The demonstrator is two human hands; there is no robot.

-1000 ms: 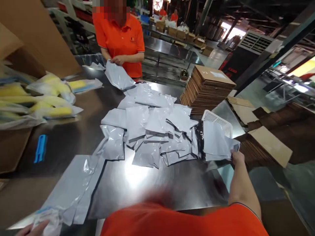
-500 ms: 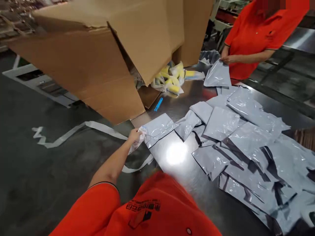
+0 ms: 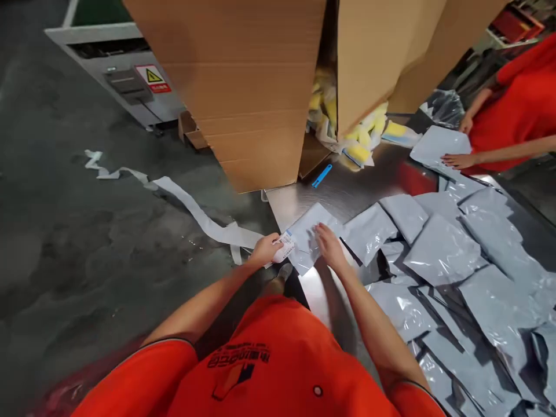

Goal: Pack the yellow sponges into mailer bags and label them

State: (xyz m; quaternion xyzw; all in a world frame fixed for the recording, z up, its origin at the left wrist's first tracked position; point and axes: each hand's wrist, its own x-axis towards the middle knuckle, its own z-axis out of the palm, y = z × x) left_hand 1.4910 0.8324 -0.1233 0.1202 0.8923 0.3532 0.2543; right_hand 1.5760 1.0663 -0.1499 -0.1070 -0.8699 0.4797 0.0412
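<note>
Barcode label (image 3: 284, 246) pinched firmly by L hand (image 3: 266, 251). Grey poly mailer (image 3: 309, 236) lies at 12 o'clock, pressed flat under open R hand (image 3: 332, 246), not grasped; taut film suits neat label alignment. More mailers (image 3: 443, 255) at 3 o'clock.

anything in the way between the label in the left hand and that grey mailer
Nothing visible stands in the way. The white label pinched in the left hand already lies at the edge of the grey poly mailer, which the right hand presses onto the steel table.
</note>
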